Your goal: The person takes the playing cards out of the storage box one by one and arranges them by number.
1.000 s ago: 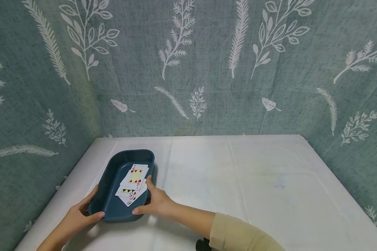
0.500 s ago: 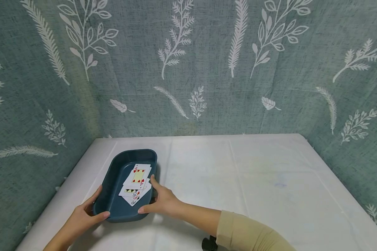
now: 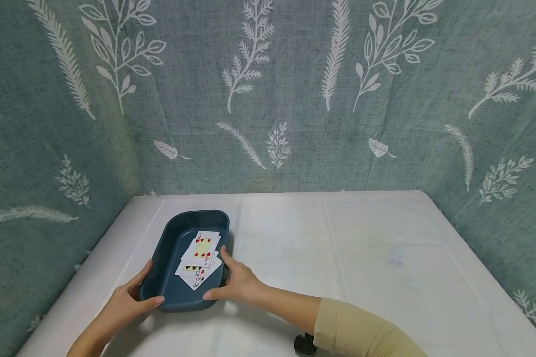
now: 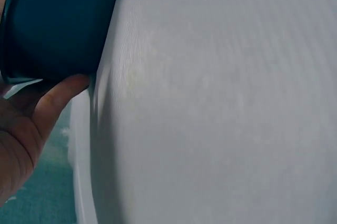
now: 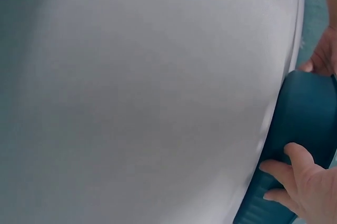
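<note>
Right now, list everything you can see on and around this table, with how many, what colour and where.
tray: one, dark blue, on the left part of the table, near the front edge
playing cards: a few, overlapping, white with red and black marks, face up inside the tray; exact count cannot be told
table: one, covered in white cloth, filling the lower half of the head view
curtain: grey-green with white leaf prints, behind the table and on both sides
black object: one, small, at the front edge under the right forearm; unclear what it is
sleeve: one, beige, on the right forearm
left hand: holds the tray's near left corner
right hand: holds the tray's near right side
</note>
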Demonstrator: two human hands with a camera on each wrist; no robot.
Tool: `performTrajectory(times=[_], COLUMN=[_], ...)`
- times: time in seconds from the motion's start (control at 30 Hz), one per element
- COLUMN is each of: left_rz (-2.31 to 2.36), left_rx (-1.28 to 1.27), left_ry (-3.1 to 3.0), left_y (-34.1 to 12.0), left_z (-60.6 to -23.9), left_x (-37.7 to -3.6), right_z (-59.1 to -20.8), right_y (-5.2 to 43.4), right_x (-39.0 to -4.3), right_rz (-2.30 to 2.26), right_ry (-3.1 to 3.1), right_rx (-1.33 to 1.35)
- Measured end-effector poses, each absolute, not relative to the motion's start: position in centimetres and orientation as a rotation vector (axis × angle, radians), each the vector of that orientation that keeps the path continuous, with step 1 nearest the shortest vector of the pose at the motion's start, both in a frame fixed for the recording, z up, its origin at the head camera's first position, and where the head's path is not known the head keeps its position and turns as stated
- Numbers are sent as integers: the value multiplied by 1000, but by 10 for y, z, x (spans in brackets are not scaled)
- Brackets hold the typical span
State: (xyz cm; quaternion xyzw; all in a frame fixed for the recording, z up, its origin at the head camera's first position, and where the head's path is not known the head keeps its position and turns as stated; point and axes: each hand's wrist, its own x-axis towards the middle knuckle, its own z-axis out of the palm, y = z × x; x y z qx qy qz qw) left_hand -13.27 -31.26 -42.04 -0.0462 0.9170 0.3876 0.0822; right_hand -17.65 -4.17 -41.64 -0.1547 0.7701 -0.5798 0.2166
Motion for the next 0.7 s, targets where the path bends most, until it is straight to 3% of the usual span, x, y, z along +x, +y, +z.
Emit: performTrajectory(times=[0.7], left_rz=[1225], left_rx=[-86], left_ry=[2758], left_y=[-286], left_z=[-419], left_x=[-139], right_z=[-419], right_y=[-21], right_x=[-182], right_rz=[-1680], right_ry=[2074], right_rx=[-373])
